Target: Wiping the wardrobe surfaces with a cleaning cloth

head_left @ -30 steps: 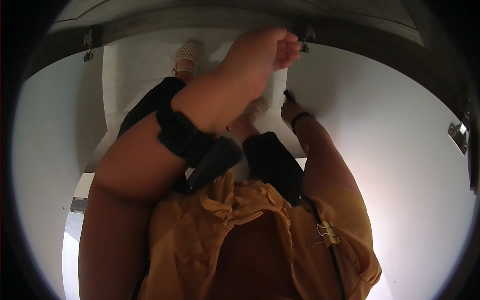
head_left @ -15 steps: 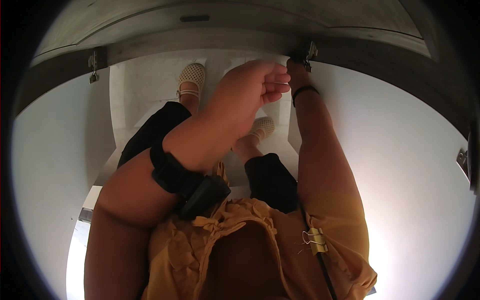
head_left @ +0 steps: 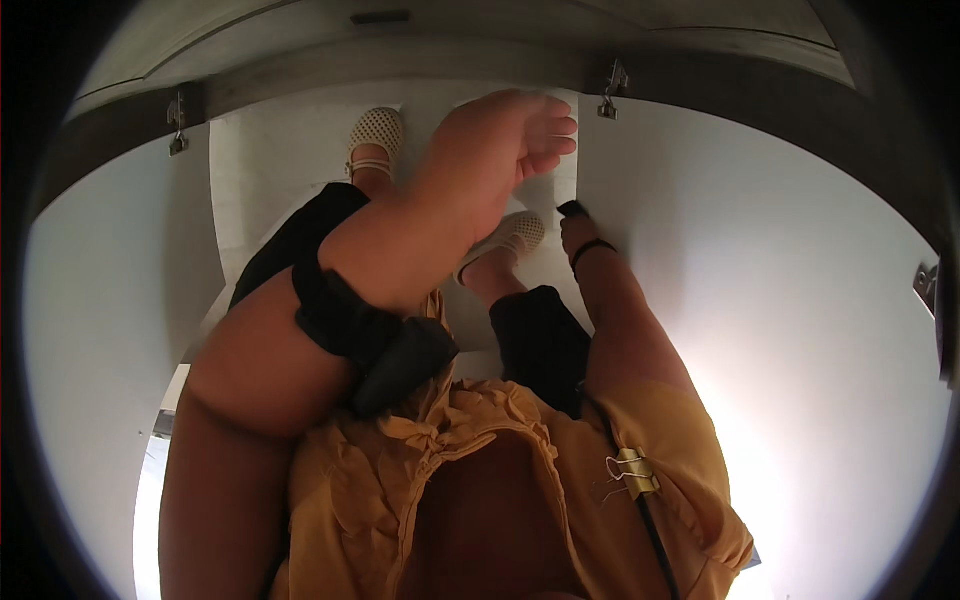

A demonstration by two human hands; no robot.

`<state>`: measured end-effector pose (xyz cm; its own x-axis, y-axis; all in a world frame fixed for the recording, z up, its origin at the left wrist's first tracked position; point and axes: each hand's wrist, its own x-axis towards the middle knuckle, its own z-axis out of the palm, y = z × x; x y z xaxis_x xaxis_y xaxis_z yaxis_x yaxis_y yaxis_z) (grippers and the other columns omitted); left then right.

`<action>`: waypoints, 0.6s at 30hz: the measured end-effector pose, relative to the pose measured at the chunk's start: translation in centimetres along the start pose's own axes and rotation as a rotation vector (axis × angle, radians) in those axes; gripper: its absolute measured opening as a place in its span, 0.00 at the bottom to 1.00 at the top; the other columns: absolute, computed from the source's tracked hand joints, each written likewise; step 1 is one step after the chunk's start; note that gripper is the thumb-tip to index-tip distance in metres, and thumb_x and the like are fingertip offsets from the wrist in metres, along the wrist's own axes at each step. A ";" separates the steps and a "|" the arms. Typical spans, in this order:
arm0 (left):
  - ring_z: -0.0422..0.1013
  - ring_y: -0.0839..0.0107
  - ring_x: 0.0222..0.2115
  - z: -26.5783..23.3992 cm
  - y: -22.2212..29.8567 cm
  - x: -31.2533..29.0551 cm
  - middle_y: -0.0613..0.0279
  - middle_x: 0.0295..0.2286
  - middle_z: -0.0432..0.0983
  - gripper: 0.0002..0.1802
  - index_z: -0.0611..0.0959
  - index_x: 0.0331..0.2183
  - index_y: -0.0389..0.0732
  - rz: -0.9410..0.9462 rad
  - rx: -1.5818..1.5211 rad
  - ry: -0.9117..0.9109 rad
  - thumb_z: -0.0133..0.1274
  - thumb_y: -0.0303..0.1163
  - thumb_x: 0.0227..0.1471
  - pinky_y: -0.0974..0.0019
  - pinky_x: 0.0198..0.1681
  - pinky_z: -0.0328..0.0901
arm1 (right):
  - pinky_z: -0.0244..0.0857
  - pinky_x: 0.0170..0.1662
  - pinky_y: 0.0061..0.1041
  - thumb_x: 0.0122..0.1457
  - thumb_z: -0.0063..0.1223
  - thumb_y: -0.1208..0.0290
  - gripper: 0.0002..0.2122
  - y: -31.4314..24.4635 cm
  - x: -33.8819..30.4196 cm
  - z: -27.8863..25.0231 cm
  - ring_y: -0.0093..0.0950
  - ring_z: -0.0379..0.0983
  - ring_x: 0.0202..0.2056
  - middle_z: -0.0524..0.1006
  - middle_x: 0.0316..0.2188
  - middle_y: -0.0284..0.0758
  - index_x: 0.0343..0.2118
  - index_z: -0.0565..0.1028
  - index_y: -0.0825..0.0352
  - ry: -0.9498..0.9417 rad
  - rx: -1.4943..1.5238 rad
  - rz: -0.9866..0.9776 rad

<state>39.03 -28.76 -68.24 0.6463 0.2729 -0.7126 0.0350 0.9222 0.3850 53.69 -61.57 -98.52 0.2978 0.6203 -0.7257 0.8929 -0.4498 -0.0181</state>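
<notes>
The view looks straight down the person's own body. The left hand (head_left: 500, 150) is raised in the middle of the view, far from the body, with its fingers (head_left: 555, 128) loosely curled and pointing right; it is released and grasps nothing. A black band (head_left: 345, 315) wraps the left forearm, with a dark block attached on its near side.

The right hand (head_left: 572, 222) hangs low at the person's right side, mostly hidden behind the left arm. It appears to close around a small dark object (head_left: 572, 208), of which only the tip shows, so I cannot tell how firmly it is grasped. A thin black bracelet (head_left: 592, 247) circles that wrist.

Below lie a pale tiled floor (head_left: 270, 160) and two feet in white perforated sandals (head_left: 377, 135), one farther and to the left, one nearer under the left forearm. White walls (head_left: 780, 280) rise on both sides, with metal brackets (head_left: 612, 85) near the far edge. The person wears a yellow top (head_left: 470, 480) and black shorts (head_left: 540, 340), and a brass binder clip (head_left: 635, 470) pins a black cord to the top.
</notes>
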 end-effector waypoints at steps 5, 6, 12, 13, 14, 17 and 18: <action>0.74 0.65 0.40 0.7 -1.0 1.0 0.55 0.39 0.77 0.17 0.78 0.42 0.32 0.000 -0.029 -0.064 0.46 0.36 0.60 0.65 0.48 0.67 | 0.68 0.49 0.36 0.59 0.44 0.74 0.11 1.3 -5.6 0.9 0.39 0.75 0.44 0.79 0.40 0.43 0.40 0.78 0.66 -0.211 -0.130 -0.028; 0.74 0.65 0.41 0.3 -0.9 0.7 0.55 0.39 0.77 0.17 0.78 0.42 0.32 0.006 -0.044 -0.042 0.46 0.36 0.60 0.64 0.48 0.67 | 0.68 0.49 0.36 0.59 0.44 0.74 0.11 1.0 -6.8 1.0 0.39 0.75 0.44 0.79 0.40 0.42 0.39 0.79 0.66 -0.276 -0.165 -0.063; 0.74 0.64 0.41 0.4 -0.5 0.4 0.54 0.40 0.77 0.17 0.78 0.42 0.32 0.041 -0.018 -0.088 0.45 0.35 0.61 0.65 0.50 0.67 | 0.68 0.50 0.35 0.59 0.43 0.73 0.12 -0.1 -13.0 -1.5 0.38 0.75 0.44 0.80 0.38 0.41 0.38 0.80 0.65 -0.623 -0.385 -0.246; 0.74 0.64 0.41 0.5 -0.4 0.3 0.54 0.40 0.77 0.17 0.78 0.42 0.32 0.035 -0.021 -0.086 0.45 0.35 0.61 0.65 0.50 0.67 | 0.68 0.50 0.35 0.59 0.43 0.73 0.12 -0.3 -13.1 -2.3 0.38 0.75 0.44 0.80 0.38 0.41 0.37 0.81 0.65 -0.646 -0.417 -0.280; 0.74 0.65 0.41 0.6 -0.3 0.2 0.54 0.40 0.77 0.17 0.78 0.42 0.32 0.034 -0.022 -0.070 0.45 0.35 0.61 0.65 0.49 0.68 | 0.68 0.50 0.34 0.59 0.43 0.73 0.12 -0.4 -12.5 -3.1 0.38 0.75 0.44 0.80 0.38 0.40 0.37 0.81 0.65 -0.648 -0.459 -0.323; 0.74 0.65 0.41 1.1 -0.1 -0.6 0.54 0.39 0.78 0.17 0.78 0.42 0.32 0.038 -0.016 -0.070 0.46 0.36 0.61 0.65 0.49 0.68 | 0.68 0.50 0.35 0.59 0.46 0.70 0.11 -0.1 -9.6 -4.5 0.36 0.75 0.44 0.81 0.35 0.37 0.37 0.82 0.64 -0.459 -0.667 -0.496; 0.74 0.65 0.41 0.7 -0.4 -0.2 0.55 0.39 0.78 0.16 0.79 0.42 0.32 0.062 -0.015 -0.064 0.46 0.36 0.61 0.65 0.49 0.68 | 0.67 0.51 0.35 0.59 0.47 0.70 0.11 -1.0 -8.4 -6.0 0.35 0.74 0.46 0.80 0.37 0.36 0.37 0.81 0.63 -0.333 -0.880 -0.588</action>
<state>39.37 -29.40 -67.83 0.6941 0.3120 -0.6488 -0.0179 0.9084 0.4177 52.32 -62.46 -88.32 -0.2389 0.3239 -0.9154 0.8328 0.5532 -0.0216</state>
